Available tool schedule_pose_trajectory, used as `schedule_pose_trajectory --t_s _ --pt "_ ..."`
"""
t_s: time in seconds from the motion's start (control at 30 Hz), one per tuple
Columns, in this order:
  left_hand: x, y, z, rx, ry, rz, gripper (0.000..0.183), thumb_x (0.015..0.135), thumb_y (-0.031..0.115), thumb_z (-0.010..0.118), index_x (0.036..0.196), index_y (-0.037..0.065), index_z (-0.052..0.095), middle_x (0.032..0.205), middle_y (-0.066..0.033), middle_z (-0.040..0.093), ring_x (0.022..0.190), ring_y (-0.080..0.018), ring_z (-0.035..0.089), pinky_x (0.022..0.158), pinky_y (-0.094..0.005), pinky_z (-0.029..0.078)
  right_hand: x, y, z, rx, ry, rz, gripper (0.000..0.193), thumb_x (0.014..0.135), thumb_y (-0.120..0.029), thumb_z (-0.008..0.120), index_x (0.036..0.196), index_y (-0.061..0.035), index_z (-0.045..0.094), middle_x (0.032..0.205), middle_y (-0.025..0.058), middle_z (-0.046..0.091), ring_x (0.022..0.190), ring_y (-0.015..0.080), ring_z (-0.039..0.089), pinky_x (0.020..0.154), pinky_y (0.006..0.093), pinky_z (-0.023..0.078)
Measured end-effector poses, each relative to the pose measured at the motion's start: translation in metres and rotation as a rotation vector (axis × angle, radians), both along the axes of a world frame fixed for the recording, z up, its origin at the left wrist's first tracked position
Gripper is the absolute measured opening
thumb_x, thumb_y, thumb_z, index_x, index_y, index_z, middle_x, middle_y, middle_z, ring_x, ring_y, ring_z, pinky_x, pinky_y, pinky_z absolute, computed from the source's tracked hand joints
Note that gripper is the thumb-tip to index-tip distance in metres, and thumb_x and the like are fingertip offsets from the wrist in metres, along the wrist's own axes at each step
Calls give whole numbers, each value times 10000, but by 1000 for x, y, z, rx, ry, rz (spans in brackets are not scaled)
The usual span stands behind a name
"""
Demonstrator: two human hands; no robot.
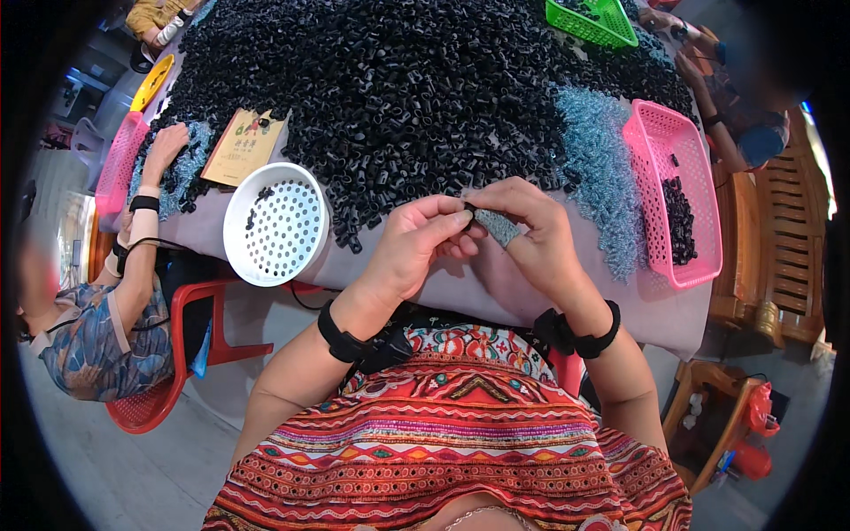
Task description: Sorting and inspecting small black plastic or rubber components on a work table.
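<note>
My two hands meet over the near edge of the table. My left hand (416, 243) is closed, with thumb and forefinger pinching a small black plastic part (468, 215). Close against it, my right hand (540, 239) is bent round a grey speckled piece (498, 227) that shows between thumb and forefinger; its exact kind I cannot make out. The right fingertips reach to the black part. Just beyond the hands spreads a large heap of similar black plastic parts (416, 97). A pile of small clear bluish pieces (604, 177) lies to the right of it.
A white perforated bowl (314, 208) with a few black parts stands left. The pink basket (639, 168) at right holds several more. A booklet (239, 150), a green basket (611, 37) and a yellow tray (152, 81) lie farther off. Co-workers sit left and far right; a red chair (181, 336) stands left.
</note>
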State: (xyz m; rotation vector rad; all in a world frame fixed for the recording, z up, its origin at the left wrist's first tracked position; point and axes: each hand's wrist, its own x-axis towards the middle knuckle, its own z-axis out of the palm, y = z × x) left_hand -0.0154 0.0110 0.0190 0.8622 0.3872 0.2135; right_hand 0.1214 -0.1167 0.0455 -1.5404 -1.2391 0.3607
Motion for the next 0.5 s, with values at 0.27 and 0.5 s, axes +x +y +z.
schedule_pose_trajectory --t_s 0.27,0.5 --pt "-2 5 -6 -29 -6 40 170 923 70 571 1064 0 637 921 -78 686 769 -124 655 708 -245 541 -5 5 19 -143 -32 65 345 728 47 633 1062 -29 671 972 108 637 840 257 654 676 331 530" --pt "8 -6 2 12 54 102 149 939 111 587 1036 26 661 918 -34 685 833 -93 638 718 -222 499 -13 12 2 -219 -607 -153 256 708 -102 704 940 -76 599 833 94 577 765 304 641 595 416 512"
